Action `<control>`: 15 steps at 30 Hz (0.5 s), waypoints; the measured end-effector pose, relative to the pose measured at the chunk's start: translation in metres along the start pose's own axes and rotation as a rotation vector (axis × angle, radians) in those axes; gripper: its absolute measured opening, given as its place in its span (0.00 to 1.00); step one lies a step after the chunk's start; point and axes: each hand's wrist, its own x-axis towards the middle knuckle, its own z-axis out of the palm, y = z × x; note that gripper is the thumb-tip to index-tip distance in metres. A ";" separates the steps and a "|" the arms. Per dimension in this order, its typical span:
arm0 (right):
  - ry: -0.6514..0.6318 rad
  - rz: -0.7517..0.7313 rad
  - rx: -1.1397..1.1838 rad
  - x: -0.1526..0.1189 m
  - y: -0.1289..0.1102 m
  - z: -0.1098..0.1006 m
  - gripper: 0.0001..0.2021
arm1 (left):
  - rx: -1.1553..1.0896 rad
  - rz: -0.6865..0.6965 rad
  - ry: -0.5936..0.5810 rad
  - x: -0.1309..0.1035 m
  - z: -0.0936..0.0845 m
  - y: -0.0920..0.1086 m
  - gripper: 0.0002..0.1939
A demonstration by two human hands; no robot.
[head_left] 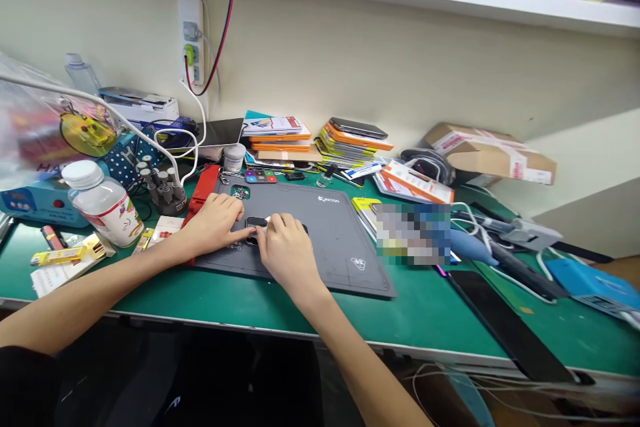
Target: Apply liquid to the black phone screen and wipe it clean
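One dark, flat device (257, 221) lies on the grey mat (345, 233), left of its middle, between the person's hands and partly covered by them. The left hand (216, 223) comes in from one side, its thumb stretched to the device and apparently touching it, the other fingers curled; whether it grips or only steadies, I cannot tell. The right hand (289, 247) bends over the device from the other side, its fingers drawn close together, and what they pinch, if anything, cannot be made out.

Judging by the pose, this is close fingertip work. It goes best with the device flat on the mat, the left thumb pressing lightly and evenly, and the right fingers making small, slow movements rather than levering hard. Resting the right wrist on the mat would add steadiness.

Just beyond the left hand, small metal bits (241, 192) sit near the mat's far edge; a careless nudge could scatter them. A red object (203, 190) runs along the mat's left side, with a tool holder (165, 193) and a white-capped bottle (107, 207) farther left. Toward the right, a long black panel (505, 327) lies on the green table (345, 320).
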 end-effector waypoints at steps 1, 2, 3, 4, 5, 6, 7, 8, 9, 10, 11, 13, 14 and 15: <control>-0.004 -0.014 0.009 0.005 -0.005 0.002 0.20 | 0.001 -0.019 0.013 0.000 -0.001 0.000 0.11; -0.005 -0.028 0.018 0.009 -0.009 0.003 0.20 | 0.004 -0.038 0.029 0.000 -0.002 0.000 0.08; -0.005 -0.039 0.028 0.011 -0.011 0.004 0.19 | 0.008 -0.057 0.044 0.000 -0.003 0.000 0.07; -0.004 -0.047 0.038 0.010 -0.010 0.004 0.18 | 0.015 -0.073 0.058 0.000 -0.004 0.000 0.06; 0.001 -0.049 0.048 0.008 -0.008 0.003 0.18 | 0.024 -0.084 0.067 0.000 -0.004 0.000 0.06; 0.008 -0.044 0.055 0.003 -0.004 0.002 0.17 | 0.033 -0.088 0.069 0.000 -0.004 0.000 0.06; 0.018 -0.033 0.060 -0.005 0.003 0.000 0.17 | 0.042 -0.088 0.070 0.000 -0.004 0.000 0.06; 0.033 -0.012 0.060 -0.014 0.011 -0.002 0.17 | 0.050 -0.088 0.071 0.000 -0.003 0.000 0.07; 0.050 0.014 0.052 -0.023 0.021 -0.003 0.18 | 0.056 -0.087 0.072 0.000 -0.002 0.000 0.07; 0.073 0.049 0.037 -0.033 0.030 -0.004 0.19 | 0.059 -0.085 0.073 -0.001 -0.001 0.000 0.07; 0.105 0.077 0.023 -0.042 0.040 -0.003 0.19 | 0.059 -0.084 0.074 -0.001 -0.001 0.000 0.07; 0.135 0.088 0.026 -0.054 0.053 -0.001 0.20 | 0.054 -0.080 0.074 -0.001 0.001 0.000 0.07; 0.140 0.087 0.030 -0.058 0.057 0.001 0.20 | 0.050 -0.079 0.073 -0.002 0.001 0.000 0.07; 0.139 0.084 0.036 -0.059 0.058 0.003 0.21 | 0.047 -0.079 0.071 -0.002 0.001 0.000 0.07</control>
